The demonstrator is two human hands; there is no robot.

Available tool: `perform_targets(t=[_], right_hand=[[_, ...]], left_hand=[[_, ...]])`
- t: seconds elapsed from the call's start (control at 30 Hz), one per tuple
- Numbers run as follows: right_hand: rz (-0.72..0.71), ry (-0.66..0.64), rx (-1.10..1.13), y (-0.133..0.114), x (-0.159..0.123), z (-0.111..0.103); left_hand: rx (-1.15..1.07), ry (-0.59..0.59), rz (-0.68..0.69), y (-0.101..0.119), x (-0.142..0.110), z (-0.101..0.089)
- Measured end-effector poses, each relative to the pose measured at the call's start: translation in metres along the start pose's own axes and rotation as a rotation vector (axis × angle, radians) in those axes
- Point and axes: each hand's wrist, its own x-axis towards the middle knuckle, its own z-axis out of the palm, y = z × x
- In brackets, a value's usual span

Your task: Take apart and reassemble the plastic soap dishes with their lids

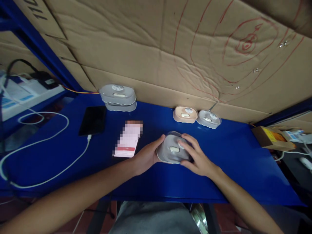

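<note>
A grey oval plastic container (173, 156) with a clear lid and a small cream piece on top is between my two hands, just above or on the blue table. My left hand (152, 152) grips its left side, thumb along the upper edge, with the other fingers hidden underneath or behind. From the right, my right hand (196, 157) wraps its fingers over the lid and the near right edge. Farther back stand a peach container (181, 112) and another grey container (206, 121), side by side and of the same shape.
Two stacked grey containers (114, 97) stand at the back left by the cardboard wall (126, 42). A lit phone (128, 139) and a dark, cabled phone (92, 120) lie left on the blue table (156, 185). An open cardboard box (265, 141) is at the right edge.
</note>
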Motion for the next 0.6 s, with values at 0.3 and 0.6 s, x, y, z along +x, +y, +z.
perform_targets(t=[0.3, 0.6], right_hand=[[-0.135, -0.006, -0.140, -0.010, 0.004, 0.005], [-0.072, -0.013, -0.049, 0.000, 0.004, 0.008]], left_hand=[[0.054, 0.059, 0.043, 0.001, -0.002, -0.001], [0.091, 0.036, 0.111, -0.003, -0.002, -0.001]])
